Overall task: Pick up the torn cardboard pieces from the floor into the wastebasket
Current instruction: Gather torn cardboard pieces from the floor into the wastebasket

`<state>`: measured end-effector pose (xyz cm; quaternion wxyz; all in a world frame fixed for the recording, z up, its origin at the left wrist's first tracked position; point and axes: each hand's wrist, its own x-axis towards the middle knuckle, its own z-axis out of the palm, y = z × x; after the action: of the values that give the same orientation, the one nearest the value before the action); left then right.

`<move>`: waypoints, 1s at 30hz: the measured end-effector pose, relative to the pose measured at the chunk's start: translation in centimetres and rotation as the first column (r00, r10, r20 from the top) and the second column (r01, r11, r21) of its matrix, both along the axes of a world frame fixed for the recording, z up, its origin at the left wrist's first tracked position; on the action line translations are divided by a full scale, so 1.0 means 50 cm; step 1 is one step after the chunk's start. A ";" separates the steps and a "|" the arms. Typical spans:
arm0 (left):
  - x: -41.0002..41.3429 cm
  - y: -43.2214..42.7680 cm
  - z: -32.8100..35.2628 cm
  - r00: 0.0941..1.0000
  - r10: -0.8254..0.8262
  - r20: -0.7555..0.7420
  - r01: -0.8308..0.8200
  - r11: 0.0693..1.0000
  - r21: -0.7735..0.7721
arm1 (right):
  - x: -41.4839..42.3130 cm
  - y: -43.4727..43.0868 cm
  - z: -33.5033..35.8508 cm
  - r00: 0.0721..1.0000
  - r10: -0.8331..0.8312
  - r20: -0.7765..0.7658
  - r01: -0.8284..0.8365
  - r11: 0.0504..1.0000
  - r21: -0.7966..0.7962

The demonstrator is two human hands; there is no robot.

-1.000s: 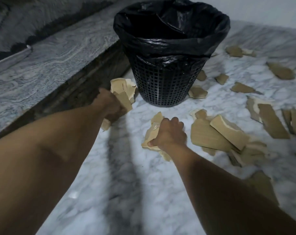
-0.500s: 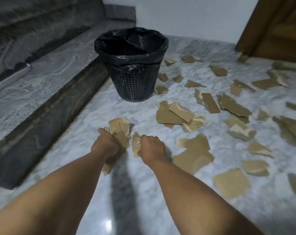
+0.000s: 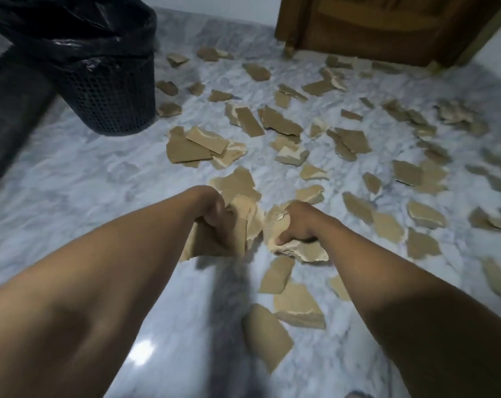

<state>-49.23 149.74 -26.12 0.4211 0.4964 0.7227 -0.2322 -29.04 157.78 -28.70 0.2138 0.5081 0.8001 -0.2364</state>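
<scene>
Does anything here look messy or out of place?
Yes. Torn brown cardboard pieces lie scattered across the white marble floor, from the black mesh wastebasket with its black liner to the brown wooden door. The left hand and right hand each grip a bunch.

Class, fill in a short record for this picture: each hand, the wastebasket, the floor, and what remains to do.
Left hand: grips a bunch of torn cardboard
Right hand: grips a second bunch
Wastebasket: black mesh, black liner, far left, apart from both hands
Floor: pale marble, many scattered pieces on it
Remaining: neither bunch is binned yet
</scene>
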 end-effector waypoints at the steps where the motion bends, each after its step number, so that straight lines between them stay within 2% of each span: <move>1: 0.019 0.007 -0.012 0.997 -0.078 -0.012 0.077 0.996 -0.038 | 0.035 0.002 -0.015 0.999 -0.028 0.024 0.029 0.999 -0.030; 4: 0.073 0.017 -0.052 0.984 -0.176 0.038 0.179 0.975 -0.130 | 0.133 0.006 -0.045 0.991 -0.136 -0.002 0.135 0.989 -0.058; 6: 0.105 0.028 -0.078 0.981 -0.112 0.160 0.138 0.978 -0.159 | 0.186 0.010 -0.052 0.966 -0.244 -0.080 0.241 0.969 -0.051; 8: 0.141 0.040 -0.096 0.959 -0.024 0.283 0.068 0.986 -0.149 | 0.243 0.016 -0.051 0.939 -0.329 -0.100 0.327 0.944 -0.035; 9: 0.163 0.048 -0.102 0.951 -0.030 0.309 0.072 0.989 -0.126 | 0.271 0.016 -0.050 0.930 -0.356 -0.088 0.355 0.935 -0.025; 11: 0.204 0.064 -0.113 0.951 -0.118 0.285 0.141 0.988 -0.060 | 0.317 0.011 -0.051 0.919 -0.393 -0.030 0.393 0.920 -0.017; 14: 0.247 0.075 -0.134 0.963 -0.213 0.166 0.198 0.975 0.100 | 0.345 -0.008 -0.065 0.875 -0.485 0.011 0.485 0.874 -0.041; 17: 0.270 0.073 -0.131 0.985 -0.164 0.053 0.146 0.957 0.251 | 0.335 -0.031 -0.081 0.846 -0.532 -0.041 0.531 0.847 -0.035; 21: 0.288 0.050 -0.113 0.995 -0.096 -0.009 0.094 0.943 0.318 | 0.307 -0.062 -0.105 0.805 -0.584 -0.103 0.591 0.805 0.061; 23: 0.286 0.040 -0.114 0.999 -0.046 -0.006 0.045 0.937 0.347 | 0.300 -0.065 -0.112 0.790 -0.599 -0.133 0.610 0.790 0.066; 26: 0.275 0.017 -0.127 0.994 0.080 0.077 -0.102 0.930 0.352 | 0.306 -0.069 -0.113 0.774 -0.607 -0.180 0.626 0.776 0.073; 30: 0.252 -0.007 -0.138 0.964 0.209 0.167 -0.255 0.907 0.335 | 0.307 -0.069 -0.100 0.715 -0.655 -0.244 0.674 0.738 -0.004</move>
<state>-36.61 149.41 -33.04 0.3948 0.4882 0.7782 -0.0146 -13.69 154.32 -33.72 -0.0011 0.7392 0.5925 -0.3202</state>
